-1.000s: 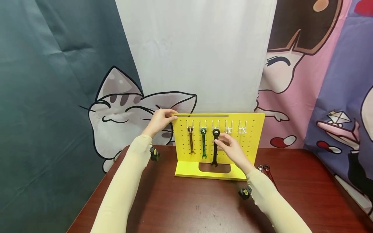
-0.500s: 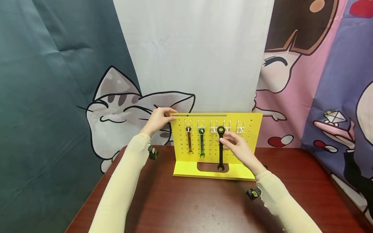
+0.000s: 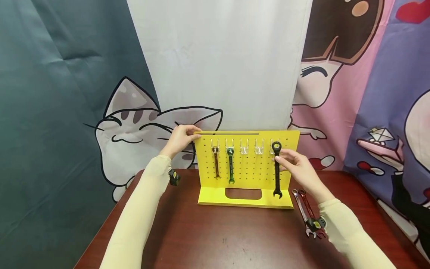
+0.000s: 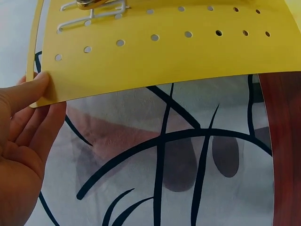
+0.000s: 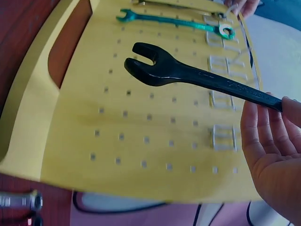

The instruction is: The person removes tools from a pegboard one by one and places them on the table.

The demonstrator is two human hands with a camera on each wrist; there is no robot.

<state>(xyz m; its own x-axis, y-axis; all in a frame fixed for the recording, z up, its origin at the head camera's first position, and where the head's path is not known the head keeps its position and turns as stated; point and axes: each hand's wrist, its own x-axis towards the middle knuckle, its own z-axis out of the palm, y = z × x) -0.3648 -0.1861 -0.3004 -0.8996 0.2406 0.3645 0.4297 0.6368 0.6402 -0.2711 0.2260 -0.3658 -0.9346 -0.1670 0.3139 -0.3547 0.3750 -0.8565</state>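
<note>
One black wrench (image 3: 277, 173) upright, clamped in my right grip (image 3: 299, 167) near ring end — in front of rightmost white hook (image 5: 224, 138) on yellow pegboard (image 3: 252, 170). My left grip (image 3: 179, 140) pinches pegboard's upper left corner, thumb in front. Brown wrench (image 3: 216, 165) and green wrench (image 3: 231, 168) hang at pegboard's left — silver wrench (image 3: 302, 211) and red wrench (image 3: 307, 205) lie on desk (image 3: 201, 231) near its right end.

We see a red-brown table (image 3: 195, 235) with a wood-like grain and a somewhat shiny surface. On it stands the yellow pegboard (image 3: 211, 196), upright on its flat base. To the right of this pegboard we find two wrenches lying close together: the silver wrench (image 3: 301, 210) is nearer to it, the red wrench (image 3: 307, 205) farther. In front of the pegboard we notice small dark marks (image 3: 224, 241).
</note>
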